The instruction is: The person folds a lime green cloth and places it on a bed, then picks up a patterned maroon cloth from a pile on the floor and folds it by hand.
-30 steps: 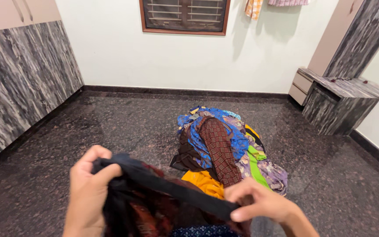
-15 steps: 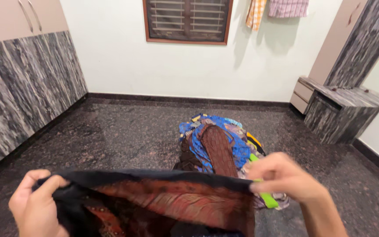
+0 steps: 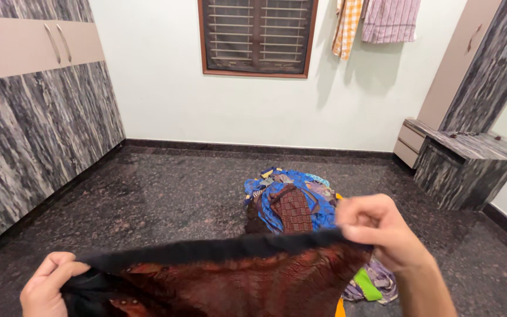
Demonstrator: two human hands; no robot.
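Note:
A dark garment with a black edge and a rust-red patterned inside is stretched wide in front of me. My left hand grips its left end low at the frame's bottom left. My right hand pinches its right end, higher up. Behind the stretched cloth a pile of colourful clothes lies on the dark floor, with blue, maroon, green and purple pieces showing; its near part is hidden by the garment.
Dark speckled stone floor. Marble-patterned cupboards line the left wall. A low marble-patterned counter with drawers stands at the right. A barred window and hanging cloths are on the far wall.
My hands have drawn apart, the left going left and down, the right going right and up, spreading the garment from a bunch into a wide stretched band. The view has tilted up.

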